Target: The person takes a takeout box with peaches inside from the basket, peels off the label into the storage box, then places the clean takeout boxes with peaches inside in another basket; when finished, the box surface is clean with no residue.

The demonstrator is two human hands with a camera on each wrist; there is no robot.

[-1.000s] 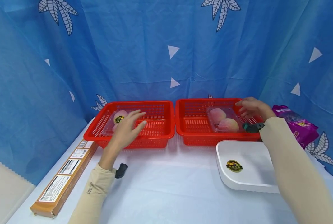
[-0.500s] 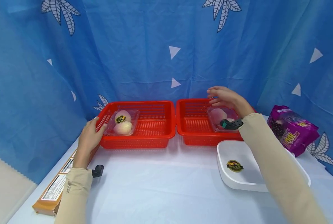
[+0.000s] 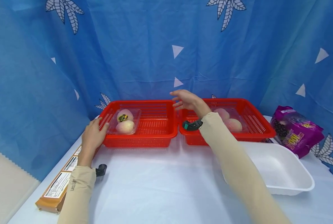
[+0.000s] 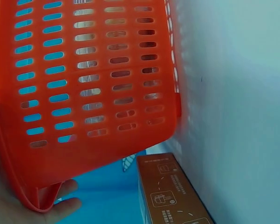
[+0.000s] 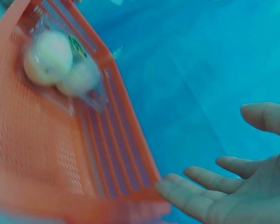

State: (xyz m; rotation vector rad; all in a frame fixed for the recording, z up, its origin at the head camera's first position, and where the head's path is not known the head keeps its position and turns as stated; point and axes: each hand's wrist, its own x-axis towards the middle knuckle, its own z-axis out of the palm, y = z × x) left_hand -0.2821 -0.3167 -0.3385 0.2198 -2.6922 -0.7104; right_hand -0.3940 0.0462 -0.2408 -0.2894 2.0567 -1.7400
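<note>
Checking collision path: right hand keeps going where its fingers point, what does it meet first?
Probably the left basket: the right hand, open, points left above the gap between baskets. It may be high enough to pass over the rim; depth is unclear.

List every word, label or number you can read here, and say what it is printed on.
"OOL": partial yellow lettering on the purple bag; the rest is hidden.
Round yellow-and-black sticker on the clear fruit pack: too small to read.
White labels on the long brown box: too small.
Printed icons on the box end: unreadable.
Small print on the left sleeve: illegible.
</note>
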